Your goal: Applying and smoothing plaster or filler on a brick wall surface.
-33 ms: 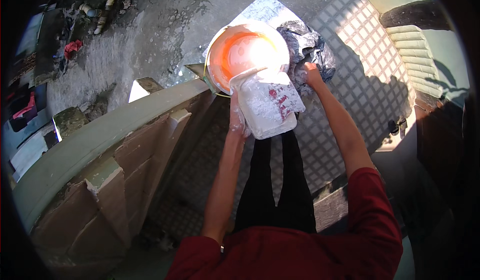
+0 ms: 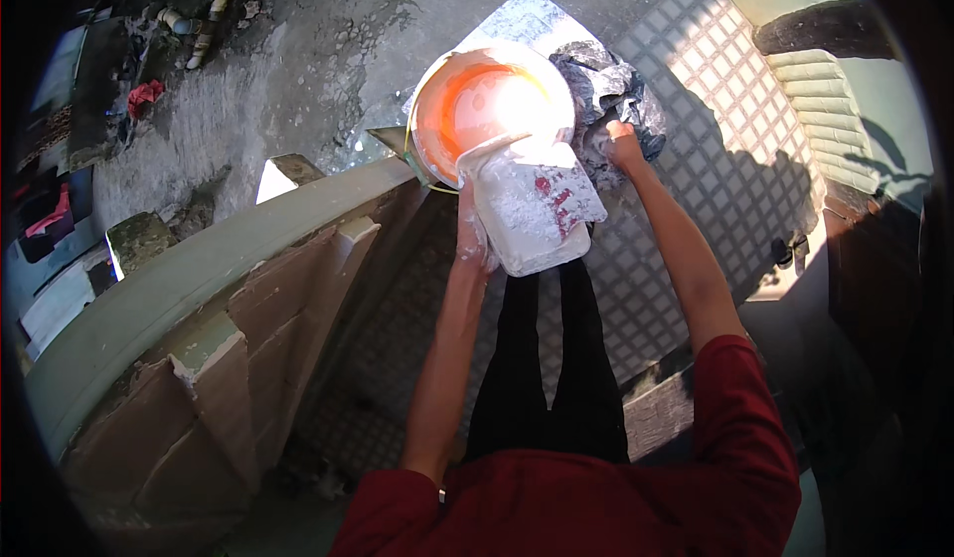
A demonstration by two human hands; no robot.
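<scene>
One pale slab [image 2: 525, 18] shows beyond one bucket [image 2: 459, 102], orange inside. Right of the bucket lies one crumpled dark plastic bag [image 2: 648, 115]. One white, powder-coated container [image 2: 527, 214] overlaps the bucket's near rim in view, long axis running from bucket toward wearer. Hands, two: left hand [image 2: 471, 227], nearer the container, its grip grasping the left side; right hand [image 2: 622, 148] at the bag, its closure indeterminable.

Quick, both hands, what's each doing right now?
Left hand: closed on the side of the powdery white tub, holding it.
Right hand: at the dark plastic bag; fingers partly hidden, grip can't be told.
</scene>
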